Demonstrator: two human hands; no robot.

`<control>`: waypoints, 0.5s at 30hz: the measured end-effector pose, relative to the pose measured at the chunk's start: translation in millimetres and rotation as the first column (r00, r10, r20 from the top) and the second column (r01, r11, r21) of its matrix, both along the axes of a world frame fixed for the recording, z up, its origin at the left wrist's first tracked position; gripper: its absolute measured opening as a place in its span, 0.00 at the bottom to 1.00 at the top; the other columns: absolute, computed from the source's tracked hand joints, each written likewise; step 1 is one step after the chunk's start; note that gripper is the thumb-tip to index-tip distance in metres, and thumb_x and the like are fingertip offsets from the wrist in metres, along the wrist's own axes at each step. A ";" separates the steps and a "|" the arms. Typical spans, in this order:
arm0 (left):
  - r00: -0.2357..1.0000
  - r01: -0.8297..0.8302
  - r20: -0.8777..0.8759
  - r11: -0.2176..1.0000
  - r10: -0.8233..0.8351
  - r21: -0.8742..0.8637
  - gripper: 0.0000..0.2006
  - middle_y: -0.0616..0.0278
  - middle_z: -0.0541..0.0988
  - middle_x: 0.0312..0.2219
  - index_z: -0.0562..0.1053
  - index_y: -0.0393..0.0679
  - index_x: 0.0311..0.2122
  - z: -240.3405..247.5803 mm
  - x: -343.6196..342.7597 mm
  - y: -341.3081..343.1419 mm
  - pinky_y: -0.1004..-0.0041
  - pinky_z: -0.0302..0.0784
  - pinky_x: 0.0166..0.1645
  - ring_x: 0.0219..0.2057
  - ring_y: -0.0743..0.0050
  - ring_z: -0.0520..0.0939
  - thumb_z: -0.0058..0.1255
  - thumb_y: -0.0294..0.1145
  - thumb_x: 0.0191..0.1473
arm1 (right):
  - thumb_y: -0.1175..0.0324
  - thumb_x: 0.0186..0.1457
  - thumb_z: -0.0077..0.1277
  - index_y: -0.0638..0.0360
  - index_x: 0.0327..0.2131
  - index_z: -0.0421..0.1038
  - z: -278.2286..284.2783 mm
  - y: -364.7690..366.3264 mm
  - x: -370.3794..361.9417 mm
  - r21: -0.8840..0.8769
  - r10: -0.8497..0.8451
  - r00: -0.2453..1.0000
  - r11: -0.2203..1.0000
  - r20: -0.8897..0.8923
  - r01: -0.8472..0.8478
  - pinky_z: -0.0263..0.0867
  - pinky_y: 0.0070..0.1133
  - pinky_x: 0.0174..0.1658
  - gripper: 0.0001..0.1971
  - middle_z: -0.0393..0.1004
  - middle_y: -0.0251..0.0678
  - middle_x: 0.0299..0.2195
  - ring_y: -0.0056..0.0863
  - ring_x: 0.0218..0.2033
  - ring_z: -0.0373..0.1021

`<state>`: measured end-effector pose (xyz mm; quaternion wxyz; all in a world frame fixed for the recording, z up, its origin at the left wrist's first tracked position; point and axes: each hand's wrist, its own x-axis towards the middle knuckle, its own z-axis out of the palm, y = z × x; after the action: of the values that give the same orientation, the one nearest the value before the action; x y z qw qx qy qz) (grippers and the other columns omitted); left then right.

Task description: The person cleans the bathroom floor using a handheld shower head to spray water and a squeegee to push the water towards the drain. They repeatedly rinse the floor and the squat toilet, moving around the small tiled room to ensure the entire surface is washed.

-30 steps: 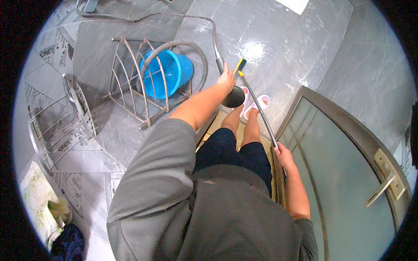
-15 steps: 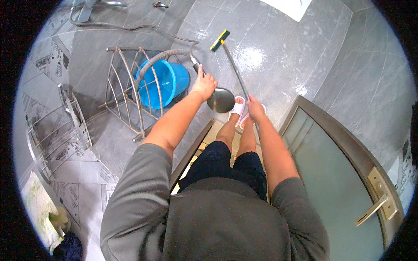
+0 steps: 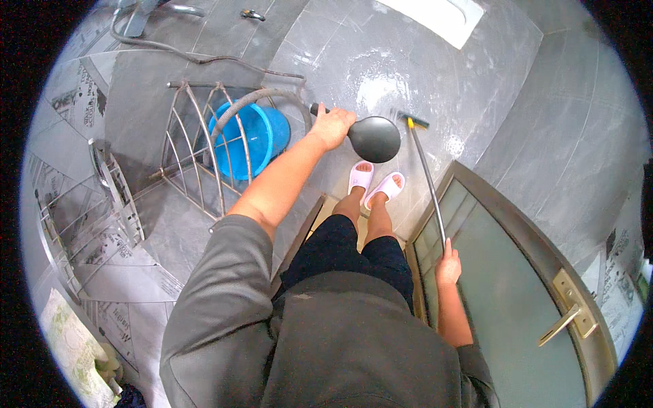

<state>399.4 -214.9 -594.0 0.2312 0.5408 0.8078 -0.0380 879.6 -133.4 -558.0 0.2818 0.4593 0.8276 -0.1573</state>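
Note:
My left hand is closed around the black handle of a shower head, whose large round dark back faces up. A grey hose loops from its handle end over the metal rack. Lower and to the right, my right hand grips the long metal pole of a floor brush. The brush's dark, narrow head, with a yellow joint, rests on the wet tiles beyond my slippers; its bristles are hard to make out.
A metal rack stands left, with a blue bucket behind its bars. At right is a frosted-glass door with a lever handle. A white floor fixture lies far ahead; a small tap sits at the upper left.
The brush head has swung right and nearer, its pole drawn back toward the door by my right hand. My left hand and the shower head have shifted right.

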 end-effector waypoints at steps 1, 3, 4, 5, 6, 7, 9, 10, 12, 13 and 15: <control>0.995 -0.061 0.078 0.998 0.062 -0.016 0.12 0.56 0.71 0.34 0.65 0.45 0.35 7.3 -1.3 5.8 0.41 0.55 0.47 0.42 0.57 0.70 0.45 0.25 0.40 | 0.71 0.48 0.41 0.41 0.52 0.54 -1.8 -0.3 6.9 -0.004 0.009 1.000 1.000 0.001 -0.009 0.64 0.34 0.30 0.25 0.65 0.42 0.29 0.42 0.28 0.67; 0.961 -0.204 0.195 0.979 0.198 0.013 0.13 0.54 0.71 0.33 0.65 0.44 0.35 14.9 -1.5 8.0 0.45 0.58 0.45 0.41 0.55 0.70 0.46 0.25 0.38 | 0.72 0.47 0.41 0.40 0.53 0.52 -5.1 0.2 11.1 -0.056 0.025 0.999 0.998 0.032 -0.023 0.64 0.34 0.31 0.27 0.64 0.42 0.32 0.42 0.30 0.67; 0.930 -0.280 0.253 0.960 0.266 0.021 0.14 0.53 0.71 0.33 0.65 0.43 0.35 15.6 -4.5 5.5 0.47 0.60 0.44 0.40 0.54 0.71 0.46 0.25 0.38 | 0.73 0.47 0.41 0.39 0.53 0.51 -6.5 3.8 0.0 -0.107 0.021 0.997 0.994 0.078 -0.013 0.64 0.34 0.32 0.28 0.64 0.42 0.33 0.42 0.30 0.67; 0.917 -0.303 0.312 0.943 0.249 0.137 0.16 0.50 0.71 0.32 0.64 0.41 0.36 4.6 -10.6 -0.5 0.55 0.63 0.41 0.38 0.51 0.71 0.47 0.25 0.36 | 0.73 0.47 0.41 0.38 0.54 0.50 -9.8 7.0 -13.4 -0.157 0.022 0.992 0.988 0.126 -0.002 0.64 0.34 0.32 0.29 0.64 0.42 0.33 0.42 0.31 0.67; 0.899 -0.322 0.364 0.931 0.244 0.173 0.16 0.49 0.71 0.32 0.64 0.41 0.35 8.0 -14.2 2.7 0.57 0.64 0.41 0.38 0.50 0.71 0.46 0.24 0.35 | 0.74 0.46 0.40 0.38 0.54 0.48 -12.1 10.9 -27.6 -0.203 0.019 0.983 0.979 0.182 0.018 0.64 0.33 0.33 0.30 0.64 0.42 0.34 0.42 0.32 0.67; 0.883 -0.345 0.404 0.915 0.240 0.210 0.16 0.49 0.71 0.32 0.63 0.40 0.35 17.4 -15.5 5.0 0.59 0.64 0.41 0.37 0.50 0.71 0.46 0.24 0.35 | 0.75 0.46 0.39 0.37 0.55 0.45 -22.0 14.5 -40.5 -0.222 0.047 0.981 0.975 0.188 -0.005 0.64 0.34 0.35 0.32 0.66 0.45 0.34 0.42 0.33 0.67; 0.858 -0.395 0.452 0.875 0.243 0.280 0.17 0.47 0.71 0.31 0.63 0.39 0.35 24.2 -18.8 6.8 0.60 0.65 0.39 0.37 0.48 0.71 0.46 0.24 0.35 | 0.74 0.46 0.38 0.37 0.55 0.45 -45.6 31.0 -77.2 -0.222 0.078 0.994 0.973 0.073 -0.060 0.64 0.34 0.36 0.32 0.67 0.47 0.33 0.43 0.32 0.67; 0.859 -0.409 0.447 0.858 0.248 0.310 0.17 0.47 0.71 0.31 0.63 0.39 0.36 30.6 -20.6 10.3 0.60 0.65 0.40 0.37 0.48 0.71 0.46 0.24 0.34 | 0.74 0.46 0.38 0.37 0.56 0.45 -55.3 39.7 -100.2 -0.226 0.088 0.996 0.971 0.020 -0.081 0.63 0.35 0.36 0.32 0.68 0.49 0.32 0.44 0.32 0.67; 0.863 -0.429 0.438 0.824 0.252 0.371 0.17 0.47 0.70 0.32 0.63 0.39 0.36 45.9 -25.8 23.1 0.61 0.65 0.40 0.37 0.48 0.70 0.46 0.24 0.34 | 0.74 0.46 0.36 0.38 0.55 0.46 -66.0 64.6 -167.3 -0.161 0.132 0.990 0.977 -0.048 -0.138 0.64 0.36 0.36 0.31 0.69 0.51 0.29 0.44 0.31 0.68; 0.886 -0.417 0.396 0.788 0.241 0.453 0.18 0.49 0.70 0.32 0.63 0.39 0.36 47.0 -28.0 30.3 0.61 0.64 0.42 0.38 0.49 0.70 0.46 0.24 0.34 | 0.75 0.47 0.35 0.39 0.55 0.47 -68.1 79.9 -204.9 -0.149 0.160 0.986 0.975 -0.040 -0.164 0.64 0.36 0.37 0.30 0.69 0.51 0.29 0.45 0.31 0.68; 0.915 -0.348 0.359 0.808 0.182 0.475 0.17 0.50 0.70 0.33 0.63 0.40 0.36 53.3 -43.9 43.5 0.61 0.64 0.42 0.38 0.50 0.70 0.46 0.23 0.35 | 0.75 0.47 0.34 0.40 0.54 0.49 -54.7 104.4 -283.6 -0.166 0.213 0.977 0.963 -0.014 -0.213 0.64 0.35 0.38 0.28 0.68 0.51 0.30 0.44 0.34 0.68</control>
<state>355.5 -171.4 -540.7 0.1944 0.4633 0.8107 0.3007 596.0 -28.9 -612.7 0.3361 0.3428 0.8555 -0.1938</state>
